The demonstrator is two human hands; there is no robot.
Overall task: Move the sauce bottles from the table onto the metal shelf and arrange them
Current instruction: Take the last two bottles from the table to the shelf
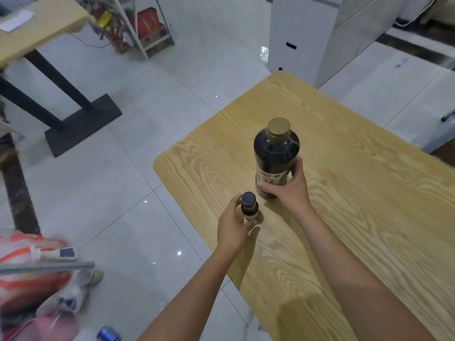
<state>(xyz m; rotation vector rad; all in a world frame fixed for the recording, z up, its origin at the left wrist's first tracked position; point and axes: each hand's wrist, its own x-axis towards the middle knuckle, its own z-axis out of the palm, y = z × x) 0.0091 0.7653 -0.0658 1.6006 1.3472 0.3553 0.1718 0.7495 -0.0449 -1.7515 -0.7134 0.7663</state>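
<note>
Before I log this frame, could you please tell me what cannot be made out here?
Head view:
Label of the large bottle: partly covered by the right hand, print too small.
Base of the small bottle: hidden behind the left hand.
Bags, lower left: blurred, cut by the edge.

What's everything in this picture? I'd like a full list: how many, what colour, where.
large sauce bottle: one, dark with gold cap, upright near the near table's left end
small sauce bottle: one, dark with dark cap, just in front of the large one
near table: one, light wood, centre and right
far table: one, light wood on black legs, top left
paper: one, white, on the far table
shelf unit: one, white, top centre
red boxes: on the shelf unit, count unclear
cabinet: one, white, top right
bags: several, red, white, pink, blurred, bottom left
can: one, blue, bottom edge
floor: pale grey tiles
left hand: grips the small bottle
right hand: grips the large bottle
</note>
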